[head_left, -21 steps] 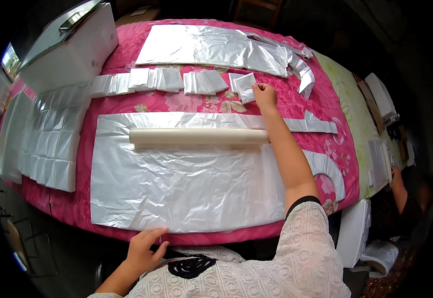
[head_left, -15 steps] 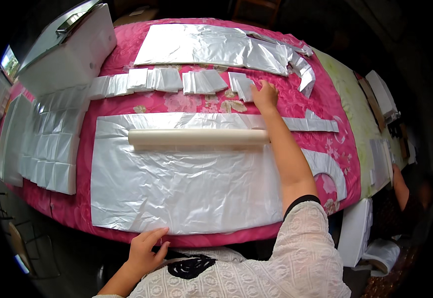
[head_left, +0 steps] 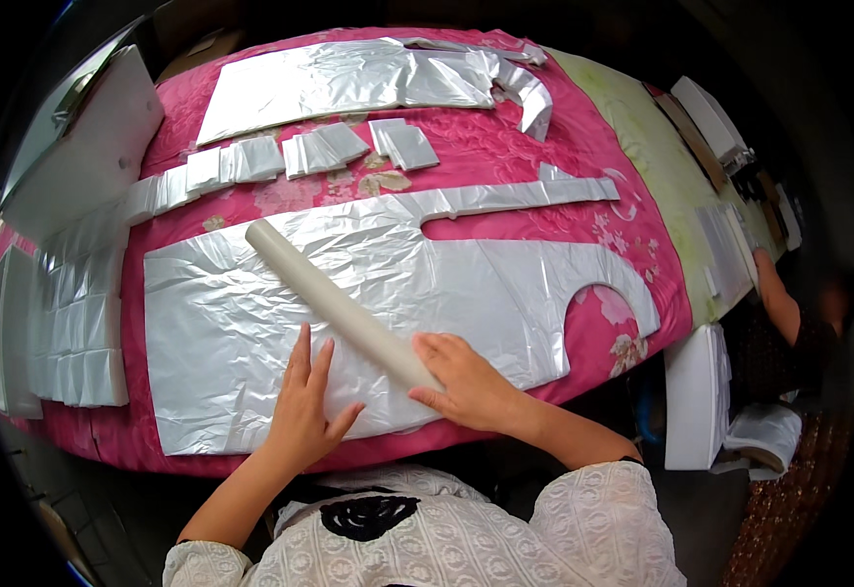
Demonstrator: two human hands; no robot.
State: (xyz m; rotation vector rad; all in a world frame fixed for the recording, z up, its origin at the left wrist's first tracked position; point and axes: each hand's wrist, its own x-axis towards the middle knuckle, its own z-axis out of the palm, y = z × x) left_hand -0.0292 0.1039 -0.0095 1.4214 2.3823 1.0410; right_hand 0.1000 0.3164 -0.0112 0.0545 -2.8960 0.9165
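Observation:
A thin, silvery-white plastic apron (head_left: 495, 303) with cut-out curves and long strips at its right end lies flat before me. Slanting across it is a smooth cream tube (head_left: 324, 293), its far end at the upper left. My right hand (head_left: 468, 383) is closed around the tube's near end, thumb on the near side. Just left of the tube, my left hand (head_left: 304, 406) hovers over or rests on the plastic with its fingers spread, holding nothing. Whether its fingertips touch the sheet I cannot tell.
Beyond lie another folded plastic apron (head_left: 319, 83) and a row of small folded white packets (head_left: 251, 159). Stacked packets (head_left: 79, 323) and a white foam box (head_left: 94, 147) stand left. A pink flowered cloth (head_left: 466, 137) covers the table. At right, another person's arm (head_left: 777, 293) reaches in.
My right hand has come back from the small packets and taken hold of the tube, which has turned from crosswise to slanting. My left hand has moved up over the plastic.

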